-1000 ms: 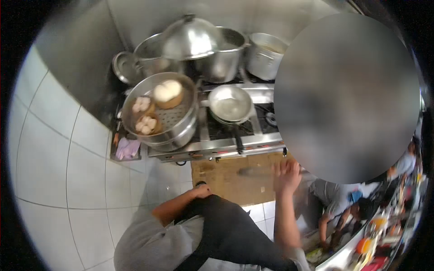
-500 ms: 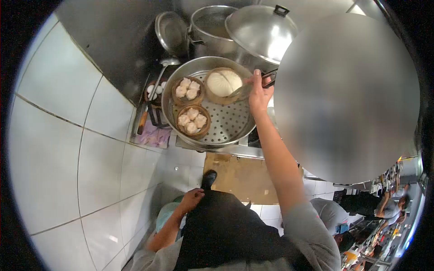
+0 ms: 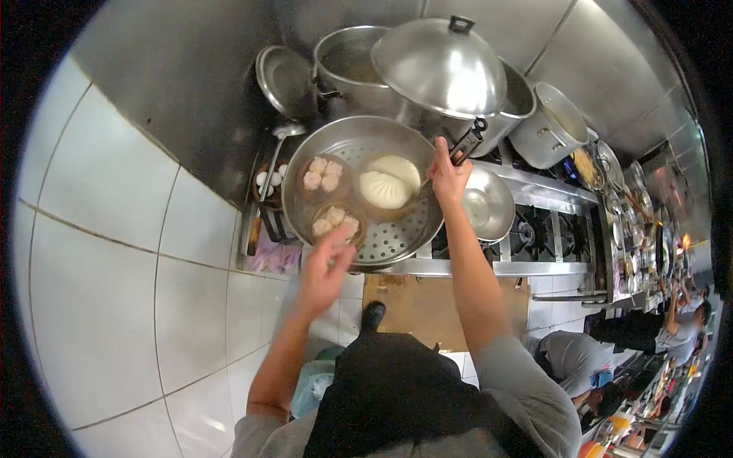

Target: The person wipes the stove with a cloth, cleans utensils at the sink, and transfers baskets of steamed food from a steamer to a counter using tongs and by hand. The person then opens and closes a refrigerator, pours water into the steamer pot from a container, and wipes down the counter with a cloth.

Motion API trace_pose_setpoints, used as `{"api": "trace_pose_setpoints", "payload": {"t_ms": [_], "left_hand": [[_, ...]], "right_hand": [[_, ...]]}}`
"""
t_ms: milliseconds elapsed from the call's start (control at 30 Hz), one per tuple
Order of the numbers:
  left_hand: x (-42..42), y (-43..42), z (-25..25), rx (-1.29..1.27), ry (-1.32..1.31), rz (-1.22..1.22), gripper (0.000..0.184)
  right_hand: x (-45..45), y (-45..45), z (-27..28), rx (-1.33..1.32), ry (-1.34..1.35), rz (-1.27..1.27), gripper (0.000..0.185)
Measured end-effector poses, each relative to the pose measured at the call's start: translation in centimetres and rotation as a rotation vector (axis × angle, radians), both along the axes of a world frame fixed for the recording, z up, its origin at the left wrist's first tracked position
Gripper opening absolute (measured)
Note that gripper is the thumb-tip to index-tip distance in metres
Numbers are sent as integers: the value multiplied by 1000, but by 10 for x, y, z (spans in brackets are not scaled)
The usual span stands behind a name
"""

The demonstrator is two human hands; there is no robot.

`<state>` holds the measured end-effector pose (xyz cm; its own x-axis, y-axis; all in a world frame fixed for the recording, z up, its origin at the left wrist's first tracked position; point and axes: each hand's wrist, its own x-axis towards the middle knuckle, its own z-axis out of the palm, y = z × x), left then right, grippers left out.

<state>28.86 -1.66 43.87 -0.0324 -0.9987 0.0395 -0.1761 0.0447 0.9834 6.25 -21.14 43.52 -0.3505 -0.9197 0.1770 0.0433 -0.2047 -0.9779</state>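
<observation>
My right hand grips black-handled tongs at the right rim of a round metal steamer tray with a perforated base. The metal end of the tongs reaches down beside a white pleated bun in a round basket; another rounded white piece shows behind the bun. My left hand, blurred, is over the near edge of a small basket of dumplings, fingers apart; whether it touches the basket I cannot tell. A second basket of dumplings sits farther back at the tray's left.
Behind the tray stand a tall pot and a large domed lid. A ladle and eggs lie at the left by the tiled wall. To the right are a metal bowl and gas burners. Other people are at far right.
My left hand has risen from my side to the near dumpling basket. The bun has shifted and shows two rounded white parts. My right hand still holds the tongs; the view has swung, revealing the stove.
</observation>
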Motion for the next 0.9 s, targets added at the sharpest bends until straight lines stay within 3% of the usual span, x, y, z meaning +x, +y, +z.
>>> {"api": "trace_pose_setpoints", "payload": {"t_ms": [133, 200, 333, 400, 500, 567, 600, 700, 733, 800, 833, 900], "left_hand": [[-4, -71, 3, -83, -117, 29, 51], [-12, -94, 12, -142, -304, 133, 56], [-51, -89, 49, -130, -185, 7, 57], [-85, -64, 64, -175, -3, -61, 57], [-137, -27, 49, -221, -82, -229, 57], [-182, 4, 37, -204, -62, -454, 58], [-206, 23, 28, -180, -65, -584, 58], [-286, 77, 8, -59, 30, -1060, 69], [-308, 91, -22, 30, 25, -1194, 74], [-351, 128, -46, 62, -233, -1485, 69], [-373, 145, -58, 37, -245, -1560, 69], [-413, 181, -82, -454, -641, -1801, 59]], "right_hand": [[-17, 25, 37, -104, -85, -6, 44], [-30, 38, 59, -178, -108, -5, 44], [-76, 88, 104, -317, -251, 79, 40], [-108, 128, 113, -328, -332, 53, 36], [-168, 208, 106, -441, -299, -64, 34], [-214, 281, 93, -484, -246, -186, 36], [-229, 326, 89, -384, -144, -350, 40], [-270, 463, 59, -307, -187, -658, 36], [-280, 508, 45, -292, -248, -810, 34], [-290, 604, 27, -238, -224, -1052, 30], [-294, 649, 16, -274, -211, -1199, 28], [-297, 734, 1, -316, -178, -1490, 27]]}}
